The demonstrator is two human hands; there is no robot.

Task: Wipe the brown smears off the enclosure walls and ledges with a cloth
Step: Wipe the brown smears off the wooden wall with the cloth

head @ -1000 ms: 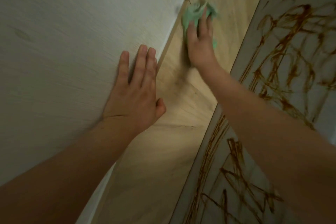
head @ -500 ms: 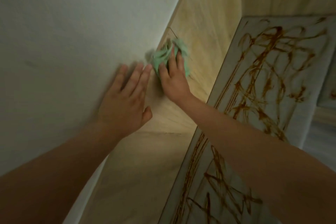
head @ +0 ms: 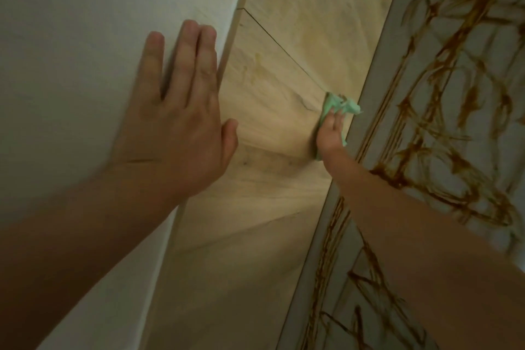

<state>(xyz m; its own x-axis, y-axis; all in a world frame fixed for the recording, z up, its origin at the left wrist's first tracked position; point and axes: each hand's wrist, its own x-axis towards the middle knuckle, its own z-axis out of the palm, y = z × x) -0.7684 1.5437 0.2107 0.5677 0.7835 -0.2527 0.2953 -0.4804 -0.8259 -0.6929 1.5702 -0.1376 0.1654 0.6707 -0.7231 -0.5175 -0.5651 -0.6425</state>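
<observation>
My right hand [head: 331, 136] presses a crumpled green cloth [head: 341, 104] against the light wood-grain wall [head: 284, 94], close to the edge of the grey panel [head: 468, 122]. Thick brown smears [head: 426, 136] cross that grey panel on the right. My left hand [head: 176, 122] lies flat with straight fingers on the white wall [head: 85, 37] at the left, its thumb over the wood surface. A faint yellowish stain [head: 255, 71] shows on the wood above the cloth's level.
A thin dark seam line [head: 284, 51] runs diagonally across the wood wall. The white wall's edge [head: 227, 51] meets the wood surface beside my left fingers. More brown smears [head: 355, 307] cover the lower grey panel.
My right hand has carried the cloth down and right across the wood wall, from beside the white wall's edge to the grey panel's edge. My left hand stays flat on the white wall.
</observation>
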